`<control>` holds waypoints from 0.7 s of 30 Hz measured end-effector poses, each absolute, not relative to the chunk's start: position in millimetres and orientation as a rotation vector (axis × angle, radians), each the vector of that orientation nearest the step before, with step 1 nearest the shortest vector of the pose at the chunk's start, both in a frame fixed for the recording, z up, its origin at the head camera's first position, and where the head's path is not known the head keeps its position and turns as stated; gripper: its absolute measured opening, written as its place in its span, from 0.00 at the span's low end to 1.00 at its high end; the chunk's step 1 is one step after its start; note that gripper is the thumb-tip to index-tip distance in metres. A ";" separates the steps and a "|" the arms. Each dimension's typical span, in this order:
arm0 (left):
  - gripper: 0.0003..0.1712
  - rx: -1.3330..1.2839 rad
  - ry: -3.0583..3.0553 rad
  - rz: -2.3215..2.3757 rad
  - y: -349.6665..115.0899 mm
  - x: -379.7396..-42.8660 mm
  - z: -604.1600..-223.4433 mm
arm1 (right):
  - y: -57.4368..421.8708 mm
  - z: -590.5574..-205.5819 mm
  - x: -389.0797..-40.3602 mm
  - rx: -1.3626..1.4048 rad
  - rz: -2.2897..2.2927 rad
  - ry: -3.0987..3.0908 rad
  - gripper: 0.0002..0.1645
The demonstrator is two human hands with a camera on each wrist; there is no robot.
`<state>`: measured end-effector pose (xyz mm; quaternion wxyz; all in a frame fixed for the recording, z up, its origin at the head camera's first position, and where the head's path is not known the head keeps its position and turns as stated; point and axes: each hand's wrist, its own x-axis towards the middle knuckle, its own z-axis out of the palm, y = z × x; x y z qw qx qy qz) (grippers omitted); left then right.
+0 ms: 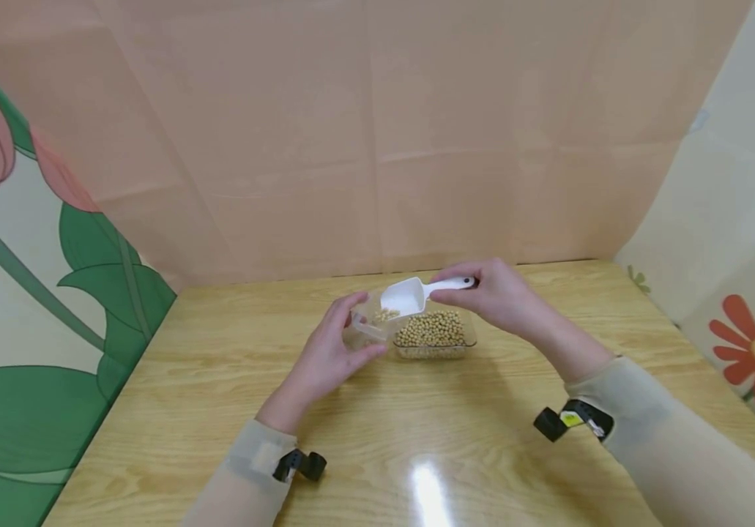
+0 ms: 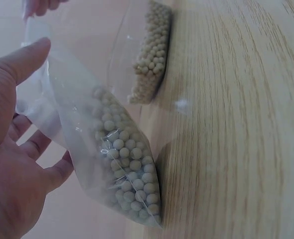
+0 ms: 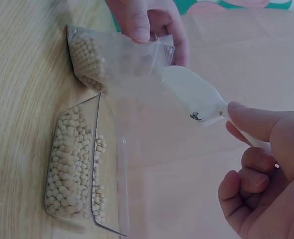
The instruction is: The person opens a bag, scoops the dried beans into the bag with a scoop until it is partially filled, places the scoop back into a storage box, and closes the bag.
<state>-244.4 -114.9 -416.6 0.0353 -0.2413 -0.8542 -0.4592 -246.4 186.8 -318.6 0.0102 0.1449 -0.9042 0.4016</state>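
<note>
My left hand (image 1: pixel 327 355) holds a clear zip bag (image 2: pixel 77 104) by its mouth, fingers on one side and thumb on the other. Pale round soybeans (image 2: pixel 132 169) fill the bag's lower part, and its bottom appears to rest on the table. Between thumb and fingers, my right hand (image 1: pixel 505 296) grips the handle of a white scoop (image 1: pixel 403 296). The scoop's front end is at the bag's mouth, tilted towards it; in the right wrist view the scoop (image 3: pixel 192 92) shows its underside. Beside the bag stands a clear rectangular container (image 3: pixel 109 226) of soybeans.
Everything is on a wooden table (image 1: pixel 364 439). A pinkish cloth backdrop (image 1: pixel 377 146) rises behind its far edge. Flower-printed panels stand at the left (image 1: pixel 15 293) and the right (image 1: pixel 700 241).
</note>
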 end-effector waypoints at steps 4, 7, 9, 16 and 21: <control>0.55 -0.731 -2.629 -1.422 -114.1 -244.7 -415.4 | 185.8 -315.6 -245.7 0.468 1.197 -2.827 0.19; 0.54 -0.722 -2.628 -1.439 -113.8 -244.8 -414.1 | 185.5 -313.9 -245.2 0.473 1.188 -2.828 0.19; 0.54 -0.719 -2.625 -1.452 -113.7 -244.9 -413.8 | 185.6 -313.2 -245.0 0.481 1.193 -2.820 0.18; 0.54 -0.707 -2.620 -1.458 -112.9 -245.0 -414.9 | 188.3 -311.4 -243.8 0.491 1.242 -2.799 0.18; 0.54 -0.701 -2.614 -1.457 -112.3 -244.9 -413.3 | 198.7 -307.4 -241.2 0.415 1.318 -2.797 0.23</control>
